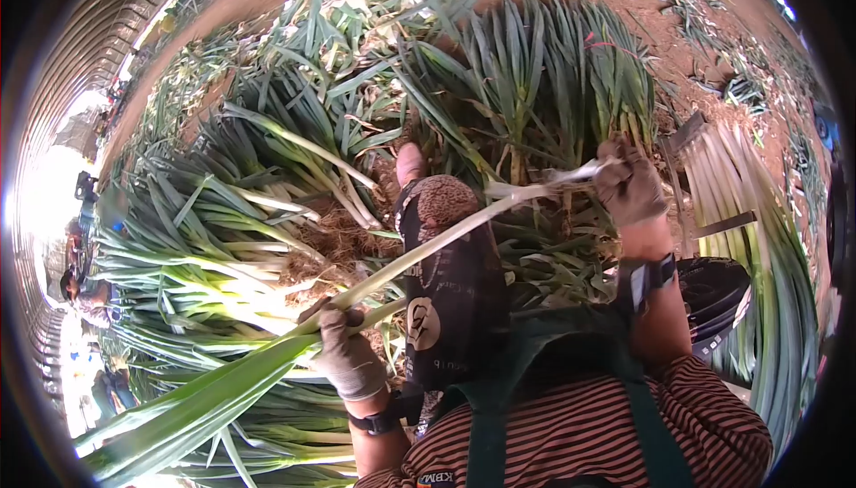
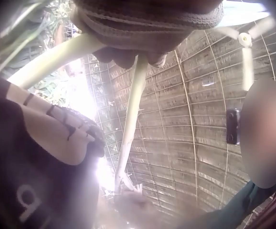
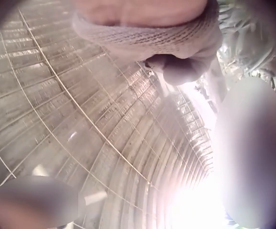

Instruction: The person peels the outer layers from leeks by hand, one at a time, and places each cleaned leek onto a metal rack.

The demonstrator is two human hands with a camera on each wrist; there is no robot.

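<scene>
In the head view my gloved left hand (image 1: 349,354) grips a leek (image 1: 428,247) round its shaft, just below the green leaves that fan out to the lower left. A second pale stalk (image 1: 382,311) comes out of the same grip; both stalks also show in the left wrist view, under the knitted glove (image 2: 147,24). The leek's white shaft slants up to the right across my leg. At its far end my gloved right hand (image 1: 631,186) pinches a thin whitish strip (image 1: 580,171), blurred in this view. The right wrist view shows curled glove fingers (image 3: 183,71).
Heaped leeks with roots (image 1: 232,256) lie at the left. More leeks (image 1: 553,69) stand upright ahead. At the right, trimmed leeks (image 1: 758,220) lie in a metal rack (image 1: 727,225) beside a black round container (image 1: 713,296). Loose leaves (image 1: 357,6) litter the ground.
</scene>
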